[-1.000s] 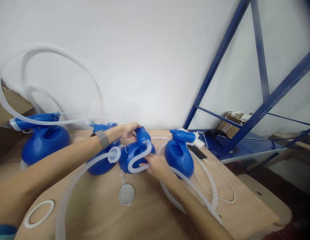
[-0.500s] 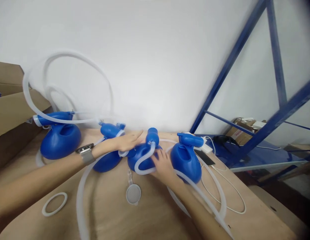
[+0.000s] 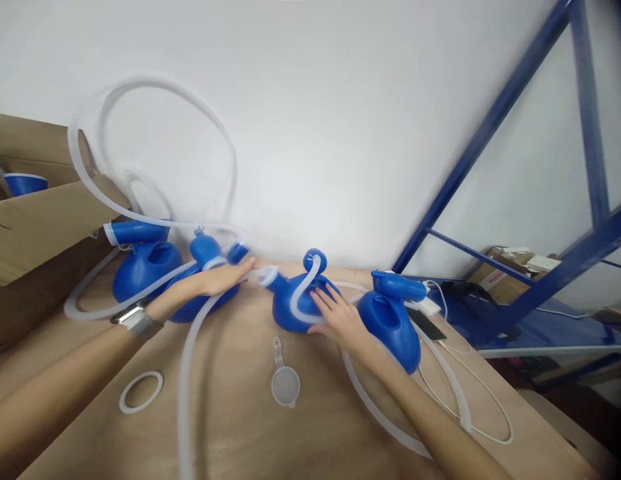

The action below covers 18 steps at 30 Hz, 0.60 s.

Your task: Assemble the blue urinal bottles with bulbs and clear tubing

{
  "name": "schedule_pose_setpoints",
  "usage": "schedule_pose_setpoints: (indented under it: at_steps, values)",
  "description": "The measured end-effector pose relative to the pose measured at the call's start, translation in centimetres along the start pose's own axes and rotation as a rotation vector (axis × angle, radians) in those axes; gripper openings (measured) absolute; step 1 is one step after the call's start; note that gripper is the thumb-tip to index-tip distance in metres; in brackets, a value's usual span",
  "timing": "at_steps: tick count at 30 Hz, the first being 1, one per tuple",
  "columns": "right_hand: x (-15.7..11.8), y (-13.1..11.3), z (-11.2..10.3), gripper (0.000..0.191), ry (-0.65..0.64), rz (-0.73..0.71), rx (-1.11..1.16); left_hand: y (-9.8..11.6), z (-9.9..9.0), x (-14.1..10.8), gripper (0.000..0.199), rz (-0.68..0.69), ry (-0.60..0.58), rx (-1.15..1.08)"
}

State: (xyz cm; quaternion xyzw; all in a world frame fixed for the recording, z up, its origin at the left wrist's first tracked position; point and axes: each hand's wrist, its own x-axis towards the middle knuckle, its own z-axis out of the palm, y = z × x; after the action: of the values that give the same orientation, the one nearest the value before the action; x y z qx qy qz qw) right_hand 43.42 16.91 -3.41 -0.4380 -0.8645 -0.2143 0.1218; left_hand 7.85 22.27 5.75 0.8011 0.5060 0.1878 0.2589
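Four blue bottles with translucent tubes stand in a row along the wall. My right hand (image 3: 340,318) lies with spread fingers on the middle bottle (image 3: 289,303), whose white-rimmed neck points left. Over the bottle to its left (image 3: 225,297) reaches my left hand (image 3: 223,277), fingers stretched out beside a small blue piece (image 3: 237,252); whether it touches the bottle is unclear. Right of my right hand is another bottle (image 3: 390,327). The fourth bottle (image 3: 145,273) sits at the left. A clear round cap with a strap (image 3: 285,385) lies in front.
A white ring (image 3: 141,392) lies at the table's front left. An open cardboard box (image 3: 50,223) stands at the left. Tubes (image 3: 187,393) loop over the table (image 3: 240,427). A phone (image 3: 430,327), cables and a blue metal frame (image 3: 475,150) are at the right.
My left hand has moved left and away from the middle bottle. That bottle's neck and white rim are now exposed, and its round blue top faces me more. The view has shifted left.
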Motion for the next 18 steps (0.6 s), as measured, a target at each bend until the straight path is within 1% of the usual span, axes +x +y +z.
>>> schedule_pose_setpoints:
  at_steps: [3,6,8,10,11,13,15,16,18]
  values:
    - [2.2,0.9,-1.9,0.084,-0.006,-0.043,-0.022,-0.1,-0.3,-1.8,0.081,-0.073,-0.002,-0.235]
    - [5.2,2.4,-4.2,0.081,0.0,-0.077,-0.045,0.2,-0.6,-3.6,0.091,-0.21,0.065,-0.559]
    - [7.6,3.7,-5.4,0.08,-0.006,-0.042,-0.023,0.6,-1.1,-4.5,0.088,-0.287,0.092,-0.742]
    - [10.1,4.9,-5.9,0.079,-0.01,0.053,0.025,1.0,-1.7,-5.2,0.082,-0.312,0.09,-0.81]
    - [11.4,5.3,-5.7,0.078,-0.007,0.121,0.056,1.3,-2.0,-5.4,0.083,-0.317,0.094,-0.825]
    - [13.5,5.5,-4.5,0.078,-0.009,0.304,0.129,1.7,-2.3,-5.7,0.093,-0.311,0.124,-0.839]
    - [15.0,4.9,-2.4,0.079,-0.029,0.486,0.189,2.1,-2.1,-5.7,0.106,-0.292,0.16,-0.852]
    - [15.5,4.5,-1.2,0.079,-0.039,0.549,0.205,2.3,-1.8,-5.6,0.111,-0.281,0.165,-0.845]
    - [16.3,3.4,1.2,0.076,-0.041,0.622,0.214,2.5,-0.8,-5.4,0.116,-0.248,0.156,-0.803]
